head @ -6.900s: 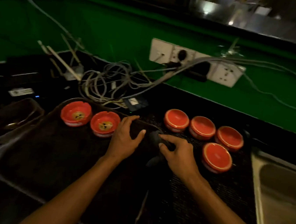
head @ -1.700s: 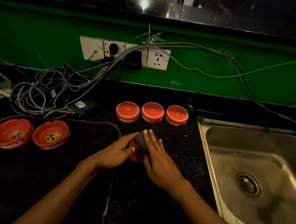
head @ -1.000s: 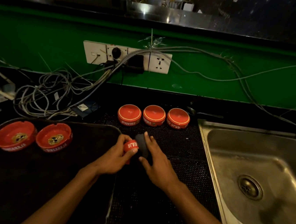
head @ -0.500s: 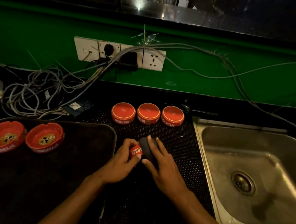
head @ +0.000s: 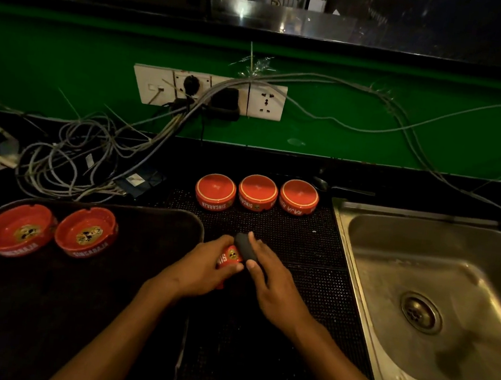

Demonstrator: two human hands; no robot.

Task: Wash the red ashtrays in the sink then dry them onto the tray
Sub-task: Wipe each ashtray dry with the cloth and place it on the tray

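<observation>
My left hand [head: 201, 265] grips a red ashtray [head: 229, 257] tilted on its side above the black dotted mat [head: 305, 248]. My right hand [head: 273, 282] presses a dark cloth [head: 245, 246] against that ashtray. Three red ashtrays [head: 257, 192] stand upside down in a row at the back of the mat. Two more red ashtrays [head: 53, 231] sit upright at the back left of the dark tray [head: 152, 226]. The steel sink [head: 435, 302] lies to the right.
A tangle of grey cables [head: 70, 155] lies at the back left, running up to a white socket strip [head: 210, 92] on the green wall. A dark spoon [head: 336, 186] rests behind the sink's back edge.
The ashtray has turned in my left hand while the cloth in my right hand rubs over it. Both hands stay over the mat beside the tray.
</observation>
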